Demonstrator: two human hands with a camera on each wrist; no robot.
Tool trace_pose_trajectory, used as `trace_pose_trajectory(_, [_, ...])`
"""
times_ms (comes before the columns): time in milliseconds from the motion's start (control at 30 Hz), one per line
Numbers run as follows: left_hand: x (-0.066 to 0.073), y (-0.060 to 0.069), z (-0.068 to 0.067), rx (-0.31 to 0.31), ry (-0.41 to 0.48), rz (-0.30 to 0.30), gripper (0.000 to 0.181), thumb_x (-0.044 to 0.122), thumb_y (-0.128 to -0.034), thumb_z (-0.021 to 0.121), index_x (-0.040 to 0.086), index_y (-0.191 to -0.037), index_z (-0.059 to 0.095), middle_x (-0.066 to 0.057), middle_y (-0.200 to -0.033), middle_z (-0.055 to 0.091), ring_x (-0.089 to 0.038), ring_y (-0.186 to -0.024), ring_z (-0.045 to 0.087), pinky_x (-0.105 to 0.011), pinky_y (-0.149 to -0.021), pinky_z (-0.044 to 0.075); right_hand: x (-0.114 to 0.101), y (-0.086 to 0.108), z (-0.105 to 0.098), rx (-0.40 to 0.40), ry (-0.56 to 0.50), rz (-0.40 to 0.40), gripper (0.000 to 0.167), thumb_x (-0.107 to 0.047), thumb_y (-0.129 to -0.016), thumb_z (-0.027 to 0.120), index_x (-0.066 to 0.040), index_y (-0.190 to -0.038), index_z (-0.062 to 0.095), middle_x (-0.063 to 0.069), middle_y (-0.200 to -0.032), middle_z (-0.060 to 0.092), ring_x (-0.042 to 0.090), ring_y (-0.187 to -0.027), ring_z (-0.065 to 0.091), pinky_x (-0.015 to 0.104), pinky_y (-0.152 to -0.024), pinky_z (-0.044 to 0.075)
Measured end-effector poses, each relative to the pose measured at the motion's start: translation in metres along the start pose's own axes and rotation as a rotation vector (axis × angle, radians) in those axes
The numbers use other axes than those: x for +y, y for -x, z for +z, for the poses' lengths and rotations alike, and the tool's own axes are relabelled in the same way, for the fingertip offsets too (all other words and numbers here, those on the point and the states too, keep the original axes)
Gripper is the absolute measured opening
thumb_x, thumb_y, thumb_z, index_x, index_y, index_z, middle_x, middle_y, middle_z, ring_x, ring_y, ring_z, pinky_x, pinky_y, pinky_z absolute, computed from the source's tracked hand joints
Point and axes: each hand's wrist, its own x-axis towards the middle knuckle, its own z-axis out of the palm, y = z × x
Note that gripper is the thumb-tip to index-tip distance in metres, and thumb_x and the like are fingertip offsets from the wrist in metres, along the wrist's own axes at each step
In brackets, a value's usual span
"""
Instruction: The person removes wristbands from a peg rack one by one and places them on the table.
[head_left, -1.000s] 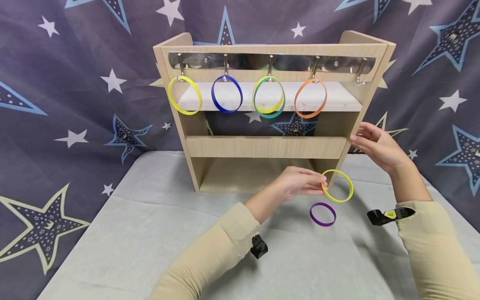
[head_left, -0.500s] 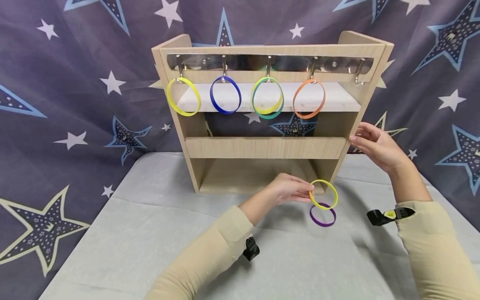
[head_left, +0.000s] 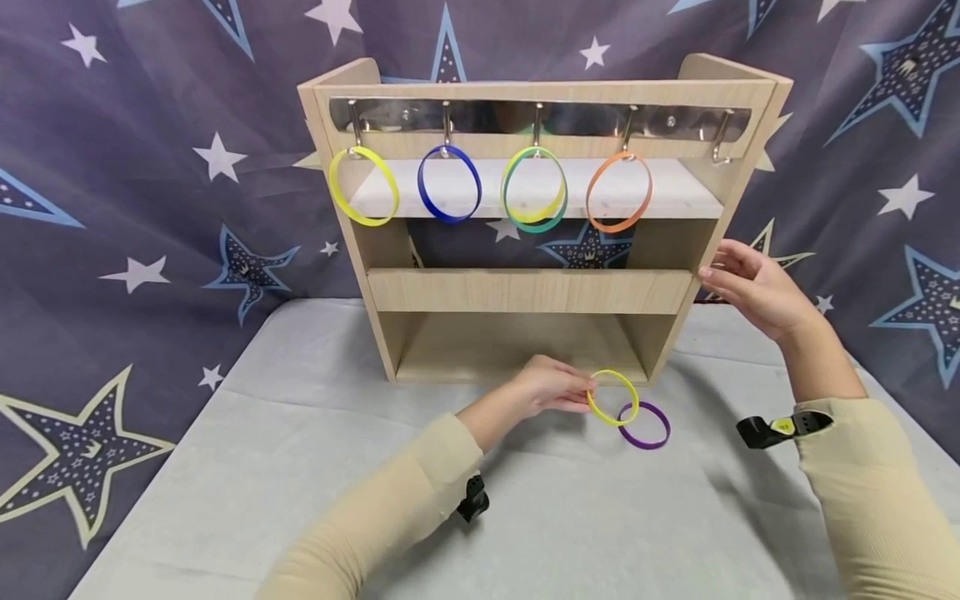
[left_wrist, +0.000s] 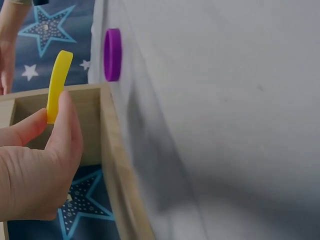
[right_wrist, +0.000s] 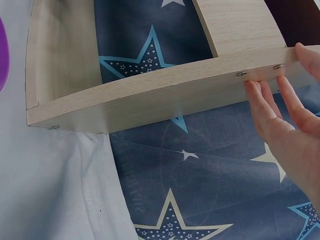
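The thin yellow plastic-looking ring (left_wrist: 59,80) is held only at one edge, so it could turn or slip if the pinch of the left hand (head_left: 553,386) becomes weak. If it is let go here, it would probably fall on or beside the flat purple ring (left_wrist: 116,55), which lies on the pale grey cloth (head_left: 600,525). A hard push from the right hand (head_left: 761,293) might also shift the light wooden rack (head_left: 532,292), and then the hanging blue ring (head_left: 452,219) and orange ring (head_left: 615,229) could swing or come off their hooks.

The yellow ring stands out from the thumb and fingers of the left hand, on their right side, in front of the rack's lower opening. In the head view it overlaps the purple ring, but the left wrist view shows the two apart. The right hand grips nothing; with fairly straight fingers it touches the rack's right side panel.
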Motion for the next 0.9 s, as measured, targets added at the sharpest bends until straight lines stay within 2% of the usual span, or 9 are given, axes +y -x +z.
trace_pose_trajectory(200, [-0.007, -0.001, -0.009, 0.004, -0.035, -0.013, 0.025, 0.0, -0.0901, 0.063, -0.009, -0.113, 0.064, -0.03, -0.118, 0.064, -0.023, -0.086, 0.072, -0.035, -0.087, 0.061, -0.002, 0.0, -0.001, 0.009, 0.011, 0.005, 0.031, 0.003, -0.095, 0.053, -0.018, -0.117, 0.057, -0.009, -0.102, 0.063, 0.002, -0.093, 0.061, 0.01, -0.083, 0.054])
trace_pose_trajectory(300, [-0.012, -0.001, -0.011, -0.001, -0.052, -0.022, 0.026, 0.0, -0.09, 0.063, -0.01, -0.114, 0.063, -0.029, -0.118, 0.064, -0.024, -0.089, 0.072, -0.036, -0.088, 0.061, -0.001, 0.001, -0.002, -0.019, -0.032, -0.012, 0.031, 0.004, -0.095, 0.051, -0.017, -0.117, 0.056, -0.008, -0.103, 0.062, 0.002, -0.093, 0.061, 0.01, -0.083, 0.054])
trace_pose_trajectory(400, [-0.016, -0.002, -0.013, -0.003, -0.061, -0.023, 0.026, -0.001, -0.09, 0.063, -0.011, -0.114, 0.063, -0.031, -0.118, 0.064, -0.022, -0.084, 0.071, -0.036, -0.088, 0.061, 0.0, 0.001, -0.002, -0.046, -0.062, -0.028, 0.032, 0.006, -0.095, 0.05, -0.016, -0.117, 0.056, -0.007, -0.104, 0.063, 0.002, -0.094, 0.061, 0.01, -0.084, 0.054])
trace_pose_trajectory(633, [-0.026, -0.007, -0.016, 0.016, -0.062, -0.035, 0.025, -0.003, -0.0899, 0.061, -0.013, -0.113, 0.062, -0.032, -0.116, 0.064, -0.017, -0.071, 0.068, -0.035, -0.086, 0.062, 0.0, -0.001, 0.001, -0.052, -0.047, -0.037, 0.032, 0.005, -0.095, 0.05, -0.017, -0.117, 0.056, -0.008, -0.105, 0.061, 0.002, -0.095, 0.06, 0.009, -0.085, 0.053])
trace_pose_trajectory(733, [-0.031, -0.008, -0.012, 0.021, -0.075, -0.022, 0.023, -0.004, -0.0888, 0.062, -0.014, -0.11, 0.063, -0.032, -0.112, 0.066, -0.014, -0.064, 0.065, -0.034, -0.083, 0.062, 0.0, -0.001, 0.001, -0.036, -0.03, -0.024, 0.032, 0.004, -0.095, 0.051, -0.018, -0.118, 0.055, -0.008, -0.106, 0.061, 0.001, -0.095, 0.059, 0.009, -0.085, 0.053])
trace_pose_trajectory(900, [-0.034, -0.007, -0.005, 0.066, -0.089, -0.009, 0.018, -0.006, -0.0863, 0.064, -0.014, -0.102, 0.065, -0.03, -0.1, 0.069, -0.013, -0.059, 0.062, -0.033, -0.077, 0.064, 0.002, 0.002, 0.0, -0.042, -0.039, -0.022, 0.032, 0.004, -0.095, 0.05, -0.016, -0.119, 0.054, -0.007, -0.107, 0.061, 0.001, -0.096, 0.06, 0.008, -0.085, 0.053])
